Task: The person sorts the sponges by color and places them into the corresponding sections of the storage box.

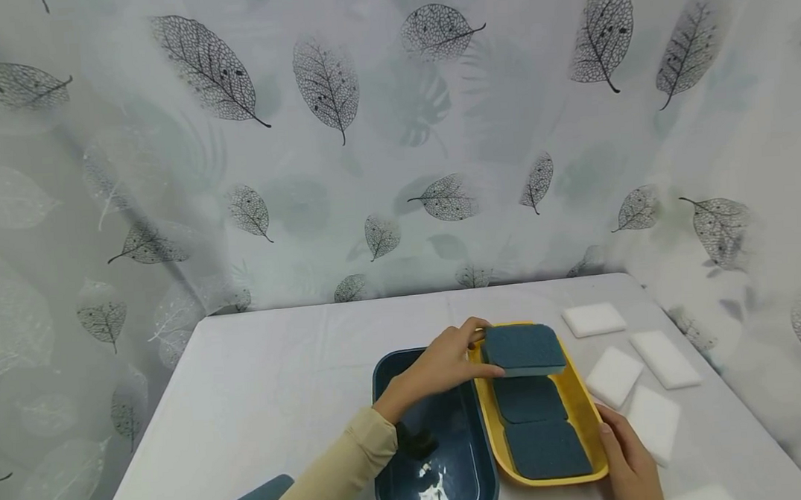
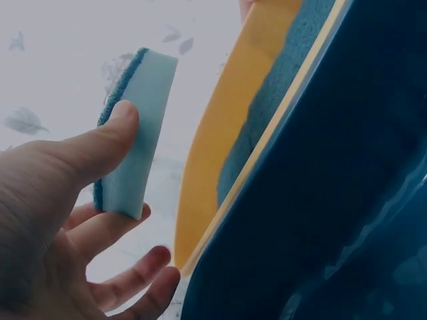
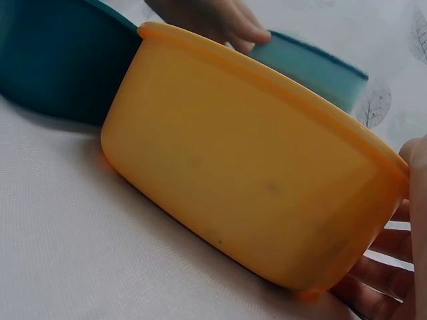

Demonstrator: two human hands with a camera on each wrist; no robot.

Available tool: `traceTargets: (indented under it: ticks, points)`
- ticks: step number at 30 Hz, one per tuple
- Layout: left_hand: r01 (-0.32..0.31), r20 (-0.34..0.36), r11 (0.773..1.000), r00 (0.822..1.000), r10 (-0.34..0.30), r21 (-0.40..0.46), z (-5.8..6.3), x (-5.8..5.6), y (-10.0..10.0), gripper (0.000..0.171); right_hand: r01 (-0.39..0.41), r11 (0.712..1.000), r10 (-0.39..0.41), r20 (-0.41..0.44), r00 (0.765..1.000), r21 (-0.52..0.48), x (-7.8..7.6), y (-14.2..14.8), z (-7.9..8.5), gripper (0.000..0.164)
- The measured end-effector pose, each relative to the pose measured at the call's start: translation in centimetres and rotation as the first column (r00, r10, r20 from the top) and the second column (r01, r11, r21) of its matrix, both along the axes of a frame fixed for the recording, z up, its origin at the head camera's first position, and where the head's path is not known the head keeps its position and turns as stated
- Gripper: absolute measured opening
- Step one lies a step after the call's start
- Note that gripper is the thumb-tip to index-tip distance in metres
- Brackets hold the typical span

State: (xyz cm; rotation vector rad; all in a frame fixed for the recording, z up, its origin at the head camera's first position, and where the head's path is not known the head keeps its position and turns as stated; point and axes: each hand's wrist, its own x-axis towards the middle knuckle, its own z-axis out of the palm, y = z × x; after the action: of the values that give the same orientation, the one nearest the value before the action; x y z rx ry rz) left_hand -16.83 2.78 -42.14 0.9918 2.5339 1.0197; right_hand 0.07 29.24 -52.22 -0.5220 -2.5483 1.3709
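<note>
The left hand (image 1: 448,360) pinches between its fingers a rectangular foam sponge (image 1: 525,347), right of centre in the head view; its top is rough, dark teal, its side pale aqua. At lower right, the right hand (image 1: 627,460) grips a yellow plastic box (image 3: 247,167).

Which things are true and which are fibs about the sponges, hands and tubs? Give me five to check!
1. The left hand holds a sponge. True.
2. The right hand touches the blue tub. False: it touches the yellow tub.
3. At least two other sponges lie in the yellow tub. True.
4. The white blocks are inside the blue tub. False: they lie on the table.
5. The two tubs stand side by side. True.
</note>
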Motion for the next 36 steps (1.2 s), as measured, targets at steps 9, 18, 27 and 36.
traceTargets:
  ticks: [9, 18, 27, 36]
  points:
    - [-0.033, -0.080, 0.995, 0.996, 0.025, -0.093, -0.3, -0.6, 1.8, 0.080, 0.006, 1.000, -0.005, 0.032, 0.999, -0.030, -0.2, 0.2, 0.2, 0.054]
    - [-0.069, -0.152, 0.975, 0.988, 0.037, -0.210, -1.5, -0.7, 2.0, 0.078, -0.012, 1.000, 0.014, 0.054, 0.998, -0.026, -0.2, -0.2, -0.2, 0.054]
    - [-0.125, -0.365, 0.911, 0.931, -0.030, -0.392, -2.3, 0.2, 2.3, 0.066, -0.004, 1.000, 0.004, 0.011, 1.000, 0.001, 0.4, -0.1, -0.5, 0.047]
    - [-0.131, -0.461, 0.870, 0.879, -0.119, -0.476, -2.0, 0.0, 3.1, 0.051, -0.001, 1.000, 0.001, 0.009, 1.000, 0.012, 0.3, 0.4, 0.0, 0.047]
